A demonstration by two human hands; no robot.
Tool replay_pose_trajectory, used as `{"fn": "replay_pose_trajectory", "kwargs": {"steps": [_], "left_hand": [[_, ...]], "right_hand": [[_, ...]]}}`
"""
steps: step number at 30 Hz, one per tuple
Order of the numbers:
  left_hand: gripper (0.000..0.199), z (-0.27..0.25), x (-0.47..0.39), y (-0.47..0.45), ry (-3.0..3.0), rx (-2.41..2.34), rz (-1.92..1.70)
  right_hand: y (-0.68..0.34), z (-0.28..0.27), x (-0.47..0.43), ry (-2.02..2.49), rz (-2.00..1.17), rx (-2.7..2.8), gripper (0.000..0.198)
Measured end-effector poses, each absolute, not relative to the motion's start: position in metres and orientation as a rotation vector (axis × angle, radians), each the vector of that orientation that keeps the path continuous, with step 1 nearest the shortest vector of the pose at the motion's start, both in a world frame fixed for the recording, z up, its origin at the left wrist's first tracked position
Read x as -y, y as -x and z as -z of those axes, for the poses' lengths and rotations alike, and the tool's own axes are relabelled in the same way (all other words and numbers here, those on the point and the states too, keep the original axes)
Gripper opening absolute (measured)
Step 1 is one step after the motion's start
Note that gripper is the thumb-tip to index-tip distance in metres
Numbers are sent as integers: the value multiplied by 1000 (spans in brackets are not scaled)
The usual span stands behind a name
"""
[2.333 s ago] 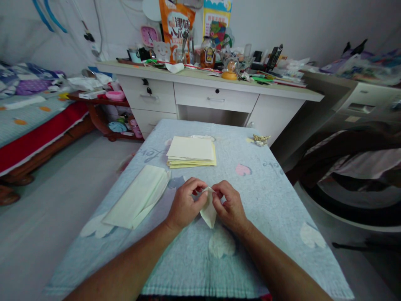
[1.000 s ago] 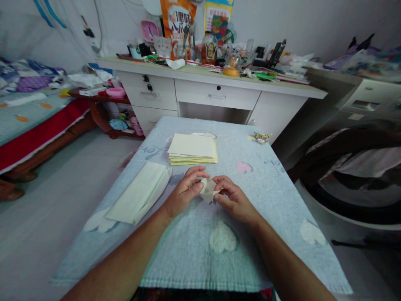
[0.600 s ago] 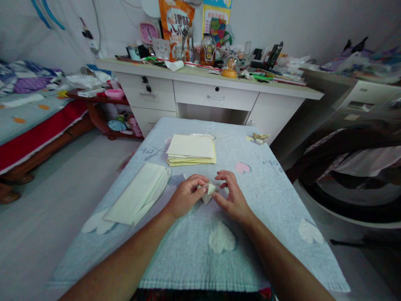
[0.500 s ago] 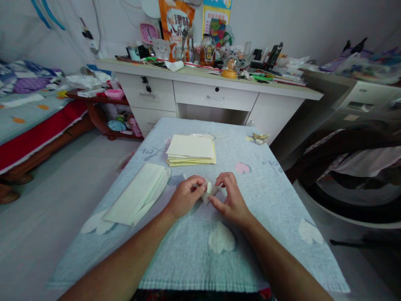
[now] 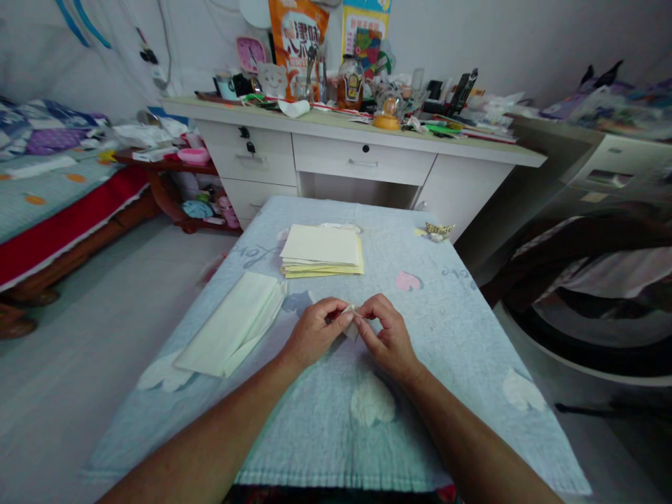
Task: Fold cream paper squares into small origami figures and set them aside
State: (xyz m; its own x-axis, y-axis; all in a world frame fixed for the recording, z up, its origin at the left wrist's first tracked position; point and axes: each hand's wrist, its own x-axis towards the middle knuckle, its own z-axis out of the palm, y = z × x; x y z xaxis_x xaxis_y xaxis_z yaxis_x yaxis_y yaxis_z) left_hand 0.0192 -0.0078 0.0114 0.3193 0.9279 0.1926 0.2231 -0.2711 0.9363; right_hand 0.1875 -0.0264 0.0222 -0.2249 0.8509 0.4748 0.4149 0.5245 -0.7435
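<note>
A small folded piece of pale paper [image 5: 351, 330] is pinched between both hands above the middle of the cloth-covered table [image 5: 451, 392]. My left hand [image 5: 318, 329] grips its left side with thumb and forefinger. From the right, my right hand [image 5: 387, 334] pinches its upper right edge, thumb and fingertips closed. The fingers cover much of the paper, so its exact shape is hidden. Beyond the hands lies a stack of cream and yellow paper sheets [image 5: 321, 245]. To the left, a bundle of folded pale green paper [image 5: 231, 325] rests at a slant.
A small patterned object [image 5: 439, 231] sits at the table's far right corner. Behind stands a white desk [image 5: 362, 161] crowded with a jar [image 5: 350, 82], an orange bag [image 5: 297, 42] and other items. A washing machine [image 5: 603, 175] is on the right, a bed [image 5: 68, 210] on the left.
My right thumb and fingers, apart half a second ago, have closed on the paper's right edge. My hands have come nearer together; the paper stacks stay put.
</note>
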Motion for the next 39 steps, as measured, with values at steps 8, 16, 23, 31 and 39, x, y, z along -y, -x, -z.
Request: {"fn": "replay_pose_trajectory", "kwargs": {"steps": [8,16,23,31,39], "left_hand": [[19,-16,8,-19,-1778,-1103,-1058],[15,-15,9,-21,-1755,-1227,-1080],[13,-16,10,-22,-1747,-1200,-1061],[9,-14,8,-22,-1881,-1305,-1074],[11,-13,6,-18,-1921,-1265,-1063]], "right_hand": [[-187,-24,28,1042,-612,1783,11],[-183,-23,30,1036,-604,1782,9],[-183,-25,31,1018,-610,1781,9],[-180,-18,31,986,-618,1830,8],[-185,-20,29,1003,-653,1799,12]]}}
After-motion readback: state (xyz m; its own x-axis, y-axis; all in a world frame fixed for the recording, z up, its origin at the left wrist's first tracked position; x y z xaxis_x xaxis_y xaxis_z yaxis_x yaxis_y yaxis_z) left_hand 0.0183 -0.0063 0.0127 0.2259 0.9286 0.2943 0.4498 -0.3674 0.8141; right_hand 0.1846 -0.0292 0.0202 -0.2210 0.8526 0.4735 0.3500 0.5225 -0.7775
